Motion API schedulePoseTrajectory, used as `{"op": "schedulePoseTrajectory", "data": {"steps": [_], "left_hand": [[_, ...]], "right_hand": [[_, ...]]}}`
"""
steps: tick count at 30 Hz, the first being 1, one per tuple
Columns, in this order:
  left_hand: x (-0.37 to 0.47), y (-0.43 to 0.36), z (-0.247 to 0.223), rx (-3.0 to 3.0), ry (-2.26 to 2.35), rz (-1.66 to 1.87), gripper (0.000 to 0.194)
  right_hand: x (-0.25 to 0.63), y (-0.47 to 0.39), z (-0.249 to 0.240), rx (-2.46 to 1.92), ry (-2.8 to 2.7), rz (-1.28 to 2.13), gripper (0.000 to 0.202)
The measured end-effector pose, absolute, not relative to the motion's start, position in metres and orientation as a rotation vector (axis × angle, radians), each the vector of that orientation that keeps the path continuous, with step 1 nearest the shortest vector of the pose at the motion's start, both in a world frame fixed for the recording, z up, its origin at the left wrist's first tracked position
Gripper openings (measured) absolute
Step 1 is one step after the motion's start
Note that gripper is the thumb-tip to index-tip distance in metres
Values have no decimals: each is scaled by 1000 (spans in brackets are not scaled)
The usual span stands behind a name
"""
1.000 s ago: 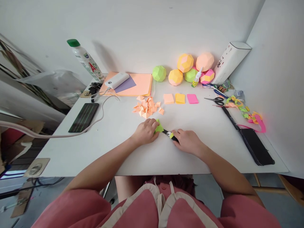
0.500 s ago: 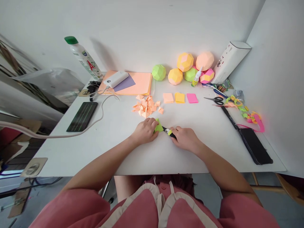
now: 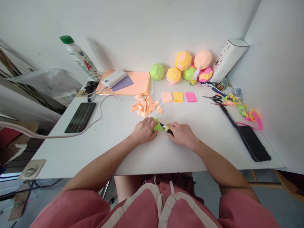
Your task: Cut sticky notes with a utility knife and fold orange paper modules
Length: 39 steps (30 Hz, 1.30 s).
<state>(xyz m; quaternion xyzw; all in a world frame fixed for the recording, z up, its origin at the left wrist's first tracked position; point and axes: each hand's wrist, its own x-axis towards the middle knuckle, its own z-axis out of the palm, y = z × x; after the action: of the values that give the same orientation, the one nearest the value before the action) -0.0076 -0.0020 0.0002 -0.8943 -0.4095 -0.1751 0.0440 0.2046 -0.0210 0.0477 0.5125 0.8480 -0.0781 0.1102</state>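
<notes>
My left hand is closed over a small piece of lime-green paper, its fingers bent and covering the paper's left part. The paper is on the white table. My right hand grips a utility knife with a black and yellow-green handle. The knife's dark blade points up and left and meets the right edge of the green paper. Just beyond my left hand is a heap of folded peach paper pieces. Farther back lie peach, yellow and pink square paper stacks.
Faceted paper balls and a small glue bottle stand at the wall. On the right are scissors, paper scraps and a black pouch. Leftward are a phone, a cable, a power bank and a spray can.
The knife and my right hand have shifted slightly up and left against the green paper. My left hand stays on the paper. The whole view has moved a little.
</notes>
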Motion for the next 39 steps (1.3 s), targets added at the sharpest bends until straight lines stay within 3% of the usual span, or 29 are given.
{"op": "schedulePoseTrajectory", "data": {"steps": [39], "left_hand": [[-8, -1, -4, -2687, -1210, -592, 20]], "right_hand": [[208, -18, 41, 1604, 2525, -243, 46]]}}
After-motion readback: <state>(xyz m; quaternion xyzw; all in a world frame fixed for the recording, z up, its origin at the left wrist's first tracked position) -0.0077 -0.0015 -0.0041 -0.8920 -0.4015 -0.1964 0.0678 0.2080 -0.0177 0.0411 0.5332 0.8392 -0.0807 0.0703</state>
